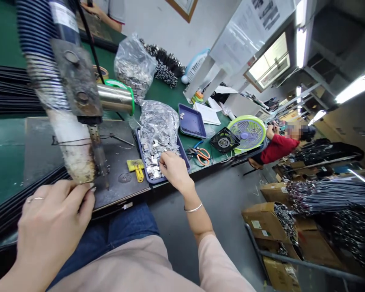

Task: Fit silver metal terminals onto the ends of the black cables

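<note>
My left hand, a ring on one finger, is closed in a pinch at the bench's front edge. A small shiny tip shows at its fingertips, but the thing held is mostly hidden. Just above and beside it are a stained white sleeve on a striped hose and a downward-pointing soldering iron in a metal clamp. My right hand reaches into a blue tray of small flat metal pieces. Its fingers are closed and pointed down at the pieces; what they grip is hidden.
A yellow cutter lies left of the tray. Behind stand a solder spool, a bag of metal parts and a second tray. Orange-handled pliers and fans are rightward. A co-worker in red sits beyond.
</note>
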Demonstrator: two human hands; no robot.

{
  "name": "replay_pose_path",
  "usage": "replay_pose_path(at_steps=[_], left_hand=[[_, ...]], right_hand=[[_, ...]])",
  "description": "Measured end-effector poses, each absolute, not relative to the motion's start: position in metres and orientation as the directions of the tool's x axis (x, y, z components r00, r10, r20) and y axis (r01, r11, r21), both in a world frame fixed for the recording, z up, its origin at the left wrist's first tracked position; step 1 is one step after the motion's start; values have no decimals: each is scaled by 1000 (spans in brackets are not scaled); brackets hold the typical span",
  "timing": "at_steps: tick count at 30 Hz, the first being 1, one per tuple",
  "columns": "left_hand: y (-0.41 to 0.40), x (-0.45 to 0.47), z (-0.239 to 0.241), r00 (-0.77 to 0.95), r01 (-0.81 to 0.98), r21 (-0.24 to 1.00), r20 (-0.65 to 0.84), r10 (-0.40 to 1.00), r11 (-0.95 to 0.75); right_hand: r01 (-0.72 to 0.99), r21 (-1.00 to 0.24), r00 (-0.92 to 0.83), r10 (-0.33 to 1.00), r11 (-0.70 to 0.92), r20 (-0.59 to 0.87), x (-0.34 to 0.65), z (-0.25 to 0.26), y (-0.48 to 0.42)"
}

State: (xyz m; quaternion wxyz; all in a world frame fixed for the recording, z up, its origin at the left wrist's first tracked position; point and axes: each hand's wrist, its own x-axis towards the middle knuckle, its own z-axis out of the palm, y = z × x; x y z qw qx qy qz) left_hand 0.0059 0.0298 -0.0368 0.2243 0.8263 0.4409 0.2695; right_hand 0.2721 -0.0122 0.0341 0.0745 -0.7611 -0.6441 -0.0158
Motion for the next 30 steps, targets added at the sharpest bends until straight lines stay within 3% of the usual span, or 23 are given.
replay_pose_path(at_steps=[2,12,19,22,27,30], left_hand=[[26,13,-16,351,645,572,369,861,-508],[33,18,-5,457,796,267,324,828,-543],[30,14,-17,467,728,234,518,716,-644],[28,9,-23,439,643,279,630,641,-714],[22,6,-25,362,494,420,697,619,-762],[19,5,-20,351,448,428,723,594,-785]], right_hand=[[984,-107,153,978,-139,141,271,33,-13],[937,-307,249,934,-167,255,284,23,-24],[962,-173,239,956,-209,170,273,22,-9],[972,-126,214,969,-198,124,274,27,-5],[952,-239,196,981,-192,-8,282,35,-2],[958,-227,169,985,-173,-38,285,36,1]])
